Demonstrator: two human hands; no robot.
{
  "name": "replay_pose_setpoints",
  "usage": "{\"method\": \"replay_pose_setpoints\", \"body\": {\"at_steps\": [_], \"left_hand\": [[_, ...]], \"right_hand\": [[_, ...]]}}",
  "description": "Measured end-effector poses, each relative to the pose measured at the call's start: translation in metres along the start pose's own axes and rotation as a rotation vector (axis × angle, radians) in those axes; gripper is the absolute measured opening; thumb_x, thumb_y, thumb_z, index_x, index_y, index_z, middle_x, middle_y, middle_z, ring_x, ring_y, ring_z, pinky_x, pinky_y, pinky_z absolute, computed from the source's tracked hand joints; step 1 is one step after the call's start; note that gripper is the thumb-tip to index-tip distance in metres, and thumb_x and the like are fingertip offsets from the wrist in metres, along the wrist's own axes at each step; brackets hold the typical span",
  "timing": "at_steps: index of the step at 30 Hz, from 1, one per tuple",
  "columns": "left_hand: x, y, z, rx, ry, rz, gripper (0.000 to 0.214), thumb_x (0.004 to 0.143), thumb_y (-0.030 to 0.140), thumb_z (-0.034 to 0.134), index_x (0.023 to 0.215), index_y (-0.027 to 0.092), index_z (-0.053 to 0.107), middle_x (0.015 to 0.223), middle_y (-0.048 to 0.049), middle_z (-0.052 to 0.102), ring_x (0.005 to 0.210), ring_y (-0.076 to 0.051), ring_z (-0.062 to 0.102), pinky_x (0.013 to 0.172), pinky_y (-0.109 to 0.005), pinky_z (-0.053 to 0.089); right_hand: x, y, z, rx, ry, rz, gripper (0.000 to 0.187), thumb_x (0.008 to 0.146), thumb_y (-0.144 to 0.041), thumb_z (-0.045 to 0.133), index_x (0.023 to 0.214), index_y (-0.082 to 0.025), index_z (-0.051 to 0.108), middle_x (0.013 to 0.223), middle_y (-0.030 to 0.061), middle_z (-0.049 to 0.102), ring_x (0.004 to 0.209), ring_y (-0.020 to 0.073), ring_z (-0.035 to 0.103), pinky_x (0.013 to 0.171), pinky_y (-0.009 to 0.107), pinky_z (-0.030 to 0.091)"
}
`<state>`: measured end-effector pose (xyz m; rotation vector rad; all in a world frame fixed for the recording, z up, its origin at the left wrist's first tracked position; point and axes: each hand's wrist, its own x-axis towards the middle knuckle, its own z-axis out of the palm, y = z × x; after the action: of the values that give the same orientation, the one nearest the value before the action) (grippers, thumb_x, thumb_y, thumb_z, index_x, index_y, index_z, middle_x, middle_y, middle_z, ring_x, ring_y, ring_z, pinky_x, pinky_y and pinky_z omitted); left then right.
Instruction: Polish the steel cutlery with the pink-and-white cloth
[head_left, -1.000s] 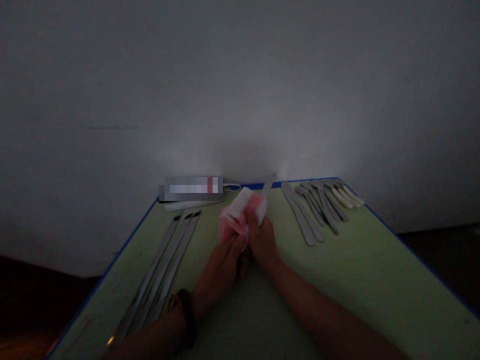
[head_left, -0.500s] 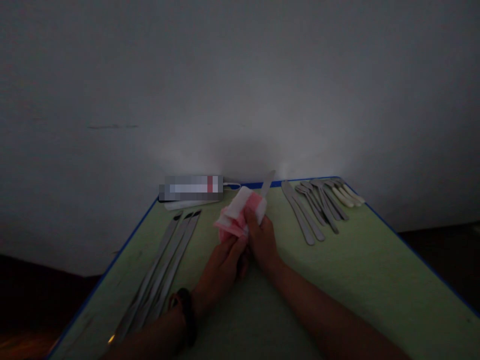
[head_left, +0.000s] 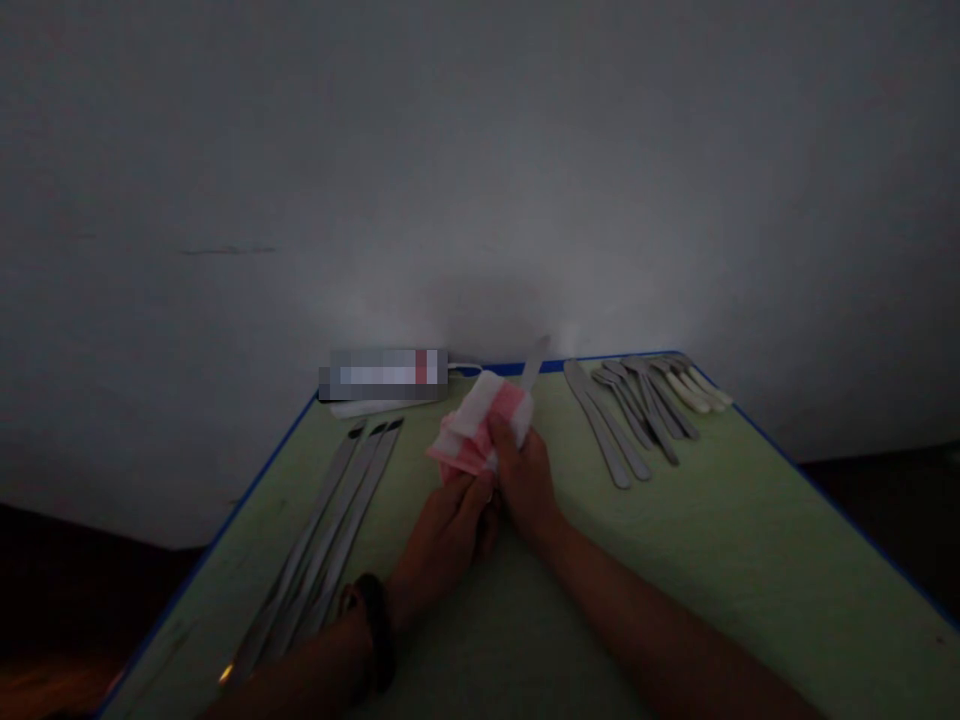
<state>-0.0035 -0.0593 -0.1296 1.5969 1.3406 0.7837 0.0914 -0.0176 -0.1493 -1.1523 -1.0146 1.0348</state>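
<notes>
Over the middle of the table, my right hand (head_left: pixel 527 485) is closed round a folded pink-and-white cloth (head_left: pixel 480 410), thumb on top. Out of the cloth's far side sticks the blade of a table knife (head_left: pixel 537 362), pointing away and up; the rest of it is covered by the cloth and my hands. Just below the cloth, my left hand (head_left: pixel 450 520) is closed, fingers pinched at the knife's near end, which is hidden. A dark band (head_left: pixel 375 630) circles the left wrist.
Several long metal utensils (head_left: pixel 352 500) lie at left. On the right are two table knives (head_left: pixel 600 420), spoons (head_left: pixel 630 400) and white-handled cutlery (head_left: pixel 686 390). A blurred box (head_left: pixel 382 375) with a white cable (head_left: pixel 465 368) stands at the back, against a grey wall (head_left: pixel 480 180). The green table (head_left: pixel 712 560) has blue edges.
Both hands keep their hold on the cloth and knife, nearly in the same place. The blade tip looks slightly more blurred now. The view has shifted very little.
</notes>
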Motion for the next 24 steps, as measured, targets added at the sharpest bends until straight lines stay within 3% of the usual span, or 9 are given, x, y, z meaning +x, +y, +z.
{"method": "replay_pose_setpoints", "body": {"at_steps": [24], "left_hand": [[-0.0005,0.0055,-0.0003,-0.010,-0.010,-0.003,0.043,0.087,0.040,0.030,0.051,0.020,0.044,0.041,0.0045,0.045,0.040,-0.011,0.043,0.046,-0.022,0.033]], "right_hand": [[-0.0012,-0.0031,-0.0004,0.004,0.009,-0.004,0.033,0.079,-0.047,0.046,0.066,-0.017,0.052,0.058,-0.0020,0.048,0.053,0.0104,0.041,0.050,0.023,0.033]]}}
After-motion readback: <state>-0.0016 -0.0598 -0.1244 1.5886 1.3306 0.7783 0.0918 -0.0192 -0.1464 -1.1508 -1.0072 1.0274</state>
